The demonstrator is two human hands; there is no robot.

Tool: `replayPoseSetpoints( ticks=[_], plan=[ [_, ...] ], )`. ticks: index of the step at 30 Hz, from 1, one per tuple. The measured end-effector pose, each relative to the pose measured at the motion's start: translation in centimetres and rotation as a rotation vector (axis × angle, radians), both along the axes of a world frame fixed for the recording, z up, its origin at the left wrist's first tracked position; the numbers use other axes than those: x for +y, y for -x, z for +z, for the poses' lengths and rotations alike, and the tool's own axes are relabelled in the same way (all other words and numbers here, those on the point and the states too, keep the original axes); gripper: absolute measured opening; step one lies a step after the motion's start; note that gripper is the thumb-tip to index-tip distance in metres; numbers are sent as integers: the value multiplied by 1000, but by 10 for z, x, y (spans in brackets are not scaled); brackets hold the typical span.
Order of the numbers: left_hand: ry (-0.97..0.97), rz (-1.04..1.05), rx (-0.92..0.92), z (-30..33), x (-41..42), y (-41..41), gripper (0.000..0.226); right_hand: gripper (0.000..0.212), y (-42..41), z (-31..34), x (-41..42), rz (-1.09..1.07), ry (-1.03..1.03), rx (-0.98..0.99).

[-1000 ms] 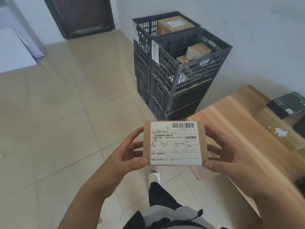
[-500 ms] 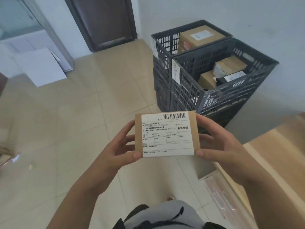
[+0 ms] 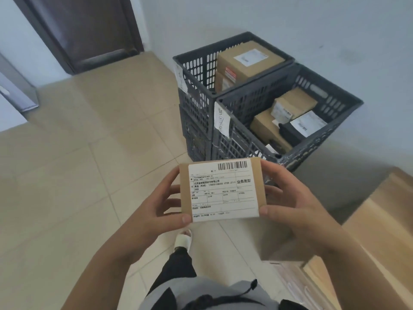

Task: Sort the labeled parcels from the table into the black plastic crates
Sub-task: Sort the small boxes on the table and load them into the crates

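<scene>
One labelled parcel (image 3: 222, 190) is held face up in the air between two hands: the left hand (image 3: 159, 211) pinches its left edge, the right hand (image 3: 288, 203) its right. Beyond the hands stand two stacks of black crates (image 3: 252, 130); the nearer top crate holds at least three parcels, the farther top crate two boxes.

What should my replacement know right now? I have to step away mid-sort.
Left hand and right hand both grip the labelled parcel, label up, in front of the crates.
Near crate: three parcels inside. Far crate: two boxes showing.
Done: those parcels are sorted.
Left: read the label, drop this parcel in its matching crate, then go back to the table for any others; its top is mostly out of view.
</scene>
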State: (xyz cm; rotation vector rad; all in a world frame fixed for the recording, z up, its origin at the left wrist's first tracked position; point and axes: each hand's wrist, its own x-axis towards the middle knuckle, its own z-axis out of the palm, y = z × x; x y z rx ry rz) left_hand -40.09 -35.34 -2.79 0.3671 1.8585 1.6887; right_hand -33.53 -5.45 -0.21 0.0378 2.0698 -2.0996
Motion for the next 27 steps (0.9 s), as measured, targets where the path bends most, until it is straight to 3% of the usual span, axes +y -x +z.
replayPoseSetpoints(
  ticks=[9,17,27],
  plan=[
    [-34,-341,-42,6,-2,177,104,51,102,5,-30,-404,107,-163],
    [37,-604,-71,-2,62,276,105,57,136,-2,-12,-638,112,-251],
    [205,-617,-105,-14,157,385,101,66,240,-38,63,-745,257,-298]
  ],
)
